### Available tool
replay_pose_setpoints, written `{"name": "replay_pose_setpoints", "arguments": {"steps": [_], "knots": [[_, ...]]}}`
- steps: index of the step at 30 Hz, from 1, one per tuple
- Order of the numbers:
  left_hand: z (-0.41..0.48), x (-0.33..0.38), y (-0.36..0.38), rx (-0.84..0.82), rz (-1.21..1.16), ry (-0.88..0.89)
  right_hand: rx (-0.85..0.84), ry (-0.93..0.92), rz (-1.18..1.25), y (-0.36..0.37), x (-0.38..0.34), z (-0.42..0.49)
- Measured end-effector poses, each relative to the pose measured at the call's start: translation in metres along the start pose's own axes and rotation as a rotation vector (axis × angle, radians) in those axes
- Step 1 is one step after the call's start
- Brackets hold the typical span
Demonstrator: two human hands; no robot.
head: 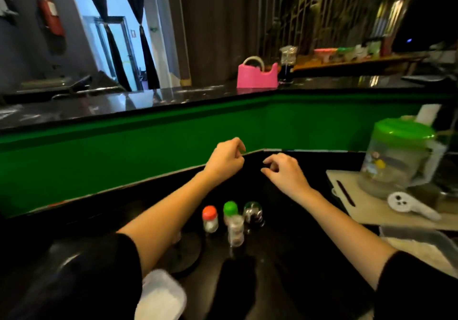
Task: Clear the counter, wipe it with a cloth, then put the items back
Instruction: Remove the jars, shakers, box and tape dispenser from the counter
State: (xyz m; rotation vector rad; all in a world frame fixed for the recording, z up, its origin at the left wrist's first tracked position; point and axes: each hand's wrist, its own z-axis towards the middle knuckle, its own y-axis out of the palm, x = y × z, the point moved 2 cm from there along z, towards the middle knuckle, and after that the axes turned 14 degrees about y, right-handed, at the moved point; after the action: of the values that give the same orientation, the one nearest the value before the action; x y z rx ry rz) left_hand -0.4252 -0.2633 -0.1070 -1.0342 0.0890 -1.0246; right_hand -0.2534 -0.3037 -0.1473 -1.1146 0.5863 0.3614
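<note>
Hands both empty for me: left hand (226, 158) and right hand (285, 173) loosely curled over the far counter (285, 257). Three small jars (231, 220) nearer; bottom-left white thing (161, 295) too blurry.

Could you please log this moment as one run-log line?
left hand: empty, curled | right hand: empty, curled | three small bottles: on black counter

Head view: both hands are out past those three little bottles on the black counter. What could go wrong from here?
1. The red-capped bottle, green-capped bottle and clear-domed jar stand close together between the forearms; drawing the left hand or right hand back could topple them.
2. The white container sits beside the left elbow and could get knocked.
</note>
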Motion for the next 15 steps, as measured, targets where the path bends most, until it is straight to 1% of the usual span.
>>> {"name": "replay_pose_setpoints", "arguments": {"steps": [4, 9, 12, 15], "knots": [[0.117, 0.002, 0.006, 0.086, 0.031, 0.053, 0.077, -0.072, -0.036, -0.062, 0.021, 0.103], [0.240, -0.008, 0.027, 0.113, 0.157, 0.071, 0.115, -0.134, -0.071, -0.114, 0.052, 0.216], [0.290, -0.020, 0.038, 0.173, 0.204, 0.017, 0.141, -0.142, -0.060, -0.125, 0.068, 0.279], [0.320, -0.030, 0.053, 0.201, 0.266, -0.060, 0.158, -0.067, 0.024, -0.123, 0.077, 0.339]]}}
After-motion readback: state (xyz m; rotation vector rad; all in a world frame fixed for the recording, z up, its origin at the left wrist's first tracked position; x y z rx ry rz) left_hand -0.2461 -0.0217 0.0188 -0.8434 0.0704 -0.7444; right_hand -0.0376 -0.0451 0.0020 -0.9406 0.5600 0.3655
